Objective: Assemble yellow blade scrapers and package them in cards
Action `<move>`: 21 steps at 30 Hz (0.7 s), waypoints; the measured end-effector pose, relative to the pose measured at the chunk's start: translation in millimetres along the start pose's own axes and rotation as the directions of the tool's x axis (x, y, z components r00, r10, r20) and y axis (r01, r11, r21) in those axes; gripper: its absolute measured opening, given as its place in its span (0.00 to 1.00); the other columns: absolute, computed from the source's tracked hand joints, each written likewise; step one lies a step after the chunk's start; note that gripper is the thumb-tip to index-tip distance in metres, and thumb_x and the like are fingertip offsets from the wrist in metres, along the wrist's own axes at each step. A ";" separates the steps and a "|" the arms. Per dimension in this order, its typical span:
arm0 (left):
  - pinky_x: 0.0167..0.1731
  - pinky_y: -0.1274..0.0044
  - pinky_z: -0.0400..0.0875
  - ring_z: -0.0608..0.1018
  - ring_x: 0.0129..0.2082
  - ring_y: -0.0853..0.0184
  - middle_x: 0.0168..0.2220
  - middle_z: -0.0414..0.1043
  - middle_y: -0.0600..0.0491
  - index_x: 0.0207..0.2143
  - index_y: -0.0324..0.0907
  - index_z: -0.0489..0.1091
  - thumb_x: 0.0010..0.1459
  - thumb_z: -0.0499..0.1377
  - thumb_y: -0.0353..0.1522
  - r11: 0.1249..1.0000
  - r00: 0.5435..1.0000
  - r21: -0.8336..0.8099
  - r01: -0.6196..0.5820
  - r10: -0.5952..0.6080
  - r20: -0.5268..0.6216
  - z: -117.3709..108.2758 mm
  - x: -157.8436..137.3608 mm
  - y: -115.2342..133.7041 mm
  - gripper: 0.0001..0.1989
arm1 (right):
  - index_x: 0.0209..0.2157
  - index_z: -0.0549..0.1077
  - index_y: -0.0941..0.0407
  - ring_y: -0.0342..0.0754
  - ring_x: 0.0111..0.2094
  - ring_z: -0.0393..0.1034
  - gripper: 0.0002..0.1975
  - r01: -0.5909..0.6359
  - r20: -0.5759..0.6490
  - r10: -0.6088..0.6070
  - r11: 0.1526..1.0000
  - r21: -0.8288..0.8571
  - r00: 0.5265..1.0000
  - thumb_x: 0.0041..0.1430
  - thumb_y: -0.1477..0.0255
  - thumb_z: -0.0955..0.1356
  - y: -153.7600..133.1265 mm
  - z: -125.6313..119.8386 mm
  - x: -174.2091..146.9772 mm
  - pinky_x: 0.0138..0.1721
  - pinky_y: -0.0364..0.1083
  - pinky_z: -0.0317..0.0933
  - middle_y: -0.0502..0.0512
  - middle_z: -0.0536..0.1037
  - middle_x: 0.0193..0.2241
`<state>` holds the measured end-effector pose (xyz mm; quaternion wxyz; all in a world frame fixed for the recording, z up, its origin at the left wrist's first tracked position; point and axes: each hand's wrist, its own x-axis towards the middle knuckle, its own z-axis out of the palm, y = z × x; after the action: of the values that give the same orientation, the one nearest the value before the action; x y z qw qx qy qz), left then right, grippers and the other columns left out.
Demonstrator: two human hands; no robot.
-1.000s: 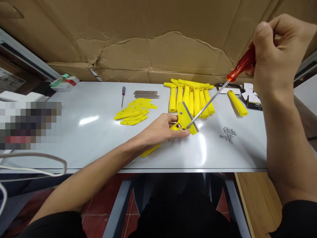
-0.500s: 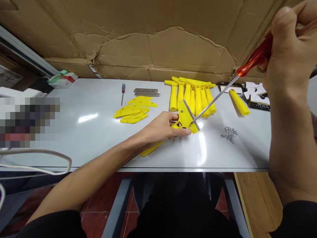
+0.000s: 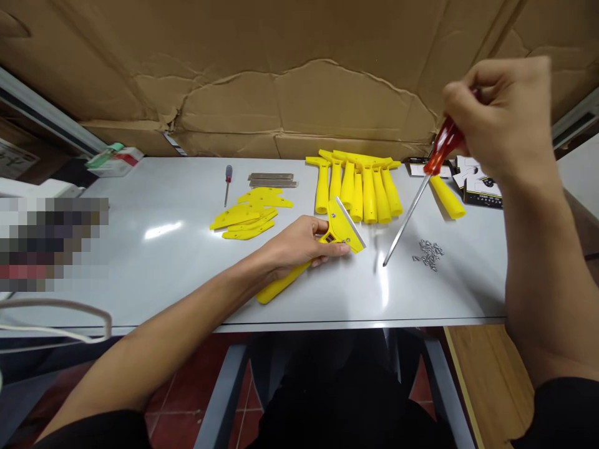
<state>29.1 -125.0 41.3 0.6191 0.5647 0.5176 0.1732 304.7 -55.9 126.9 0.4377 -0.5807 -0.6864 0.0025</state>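
Note:
My left hand [image 3: 304, 246] is wrapped round a yellow scraper [image 3: 337, 226], whose metal blade edge faces up and right. Two screws show on the scraper's head, and its handle slants down to the left under my hand. Above the table on the right, my right hand [image 3: 503, 118] grips a screwdriver [image 3: 442, 149] by its red handle. The screwdriver's tip points down, apart from the scraper and to its right. A small pile of screws [image 3: 428, 254] lies right of the tip.
Several yellow scraper handles [image 3: 369, 193] stand in a row at the back. Yellow cover plates [image 3: 250, 215], metal blades [image 3: 272, 179] and a small screwdriver [image 3: 228, 184] lie left of them. One loose yellow handle [image 3: 448, 198] is by black-and-white boxes [image 3: 480, 181]. Cardboard [image 3: 281, 81] walls the back.
The screwdriver tip has come off the scraper's screw and moved right and down. My right hand has shifted left and lower. The scraper has turned slightly in my left hand.

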 end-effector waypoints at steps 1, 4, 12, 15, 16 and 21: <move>0.23 0.78 0.58 0.65 0.19 0.75 0.18 0.68 0.59 0.24 0.39 0.74 0.47 0.78 0.32 1.000 1.000 0.006 0.006 -0.006 -0.003 0.1 0.4 -0.2 0.15 | 0.23 0.69 0.61 0.33 0.23 0.54 0.11 -0.010 0.020 0.010 1.000 -0.024 1.000 0.58 0.74 0.67 -4.7 3.2 -3.4 0.28 0.41 0.39 0.48 0.62 0.17; 0.24 0.77 0.58 0.65 0.19 0.75 0.19 0.68 0.59 0.24 0.40 0.73 0.48 0.78 0.34 1.000 1.000 0.016 0.022 -0.022 -0.008 -0.4 2.1 -1.6 0.16 | 0.23 0.73 0.63 0.30 0.19 0.53 0.10 -0.072 0.151 0.088 0.991 -0.112 0.985 0.58 0.78 0.69 -10.6 8.9 -9.3 0.27 0.39 0.45 0.47 0.65 0.14; 0.23 0.77 0.57 0.64 0.19 0.75 0.20 0.68 0.58 0.27 0.40 0.77 0.47 0.78 0.39 0.999 0.999 0.032 0.026 -0.028 0.045 -2.0 5.6 -6.5 0.16 | 0.38 0.79 0.70 0.30 0.20 0.64 0.22 -0.361 0.635 0.481 0.876 -0.320 0.604 0.63 0.60 0.70 62.2 16.7 8.3 0.24 0.35 0.50 0.55 0.77 0.23; 0.23 0.78 0.56 0.63 0.19 0.75 0.20 0.69 0.58 0.27 0.39 0.77 0.47 0.78 0.39 0.999 0.998 0.028 0.020 -0.022 0.060 -1.5 5.5 -7.3 0.17 | 0.42 0.77 0.72 0.29 0.21 0.67 0.24 -0.480 0.705 0.546 0.815 -0.323 0.452 0.63 0.61 0.68 83.3 31.2 6.7 0.25 0.34 0.52 0.59 0.79 0.29; 0.23 0.78 0.56 0.64 0.19 0.75 0.20 0.69 0.58 0.26 0.39 0.76 0.47 0.78 0.39 0.999 0.998 0.028 0.020 -0.022 0.063 -1.4 5.4 -7.5 0.17 | 0.44 0.76 0.72 0.29 0.22 0.68 0.25 -0.500 0.717 0.552 0.804 -0.323 0.425 0.64 0.60 0.68 87.4 35.8 4.7 0.26 0.33 0.53 0.60 0.80 0.31; 0.22 0.78 0.55 0.64 0.19 0.75 0.20 0.69 0.58 0.28 0.39 0.77 0.48 0.78 0.39 0.999 0.997 0.037 0.016 -0.018 0.079 -0.9 4.2 -6.7 0.16 | 0.50 0.74 0.74 0.32 0.26 0.75 0.29 -0.496 0.762 0.511 0.819 -0.289 0.398 0.64 0.59 0.67 106.6 49.6 -1.0 0.32 0.33 0.61 0.59 0.80 0.34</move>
<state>27.5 -123.2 33.7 0.6301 0.5779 0.5005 0.1360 359.5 3.0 41.1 0.0459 -0.6944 -0.5998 0.3949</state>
